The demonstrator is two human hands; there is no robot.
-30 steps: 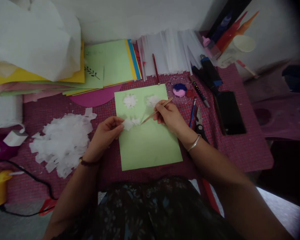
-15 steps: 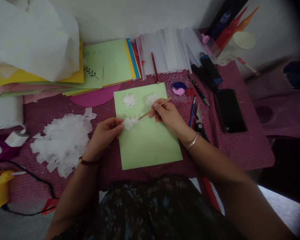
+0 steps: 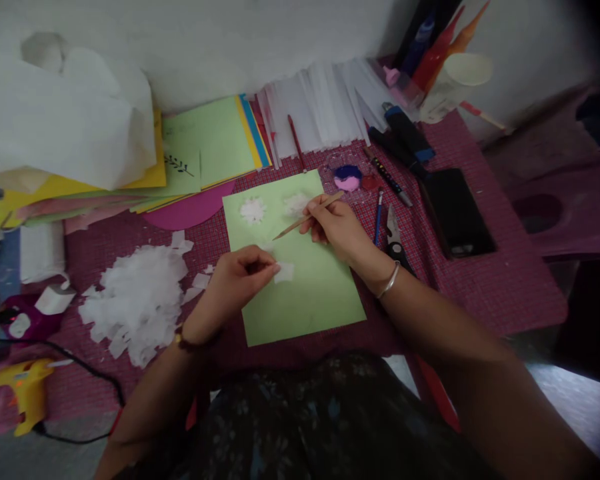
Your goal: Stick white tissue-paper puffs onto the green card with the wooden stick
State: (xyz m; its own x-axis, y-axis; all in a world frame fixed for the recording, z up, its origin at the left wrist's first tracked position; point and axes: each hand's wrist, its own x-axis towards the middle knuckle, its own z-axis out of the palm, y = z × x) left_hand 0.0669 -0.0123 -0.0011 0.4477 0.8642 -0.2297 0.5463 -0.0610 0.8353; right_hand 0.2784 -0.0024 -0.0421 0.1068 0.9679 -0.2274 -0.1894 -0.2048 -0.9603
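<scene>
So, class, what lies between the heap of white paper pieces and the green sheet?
In the head view, a few loose white paper scraps lie there on the checked tablecloth; the left hand is also between, extending over the green sheet.

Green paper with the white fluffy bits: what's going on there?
A person's left hand pinches a small white scrap at the green paper, and the right hand holds a pointed wooden stick with its tip over the paper. Two fluffy white tufts sit near the paper's far edge, one partly behind the right hand. A pile of white scraps lies on the table to the left.
</scene>
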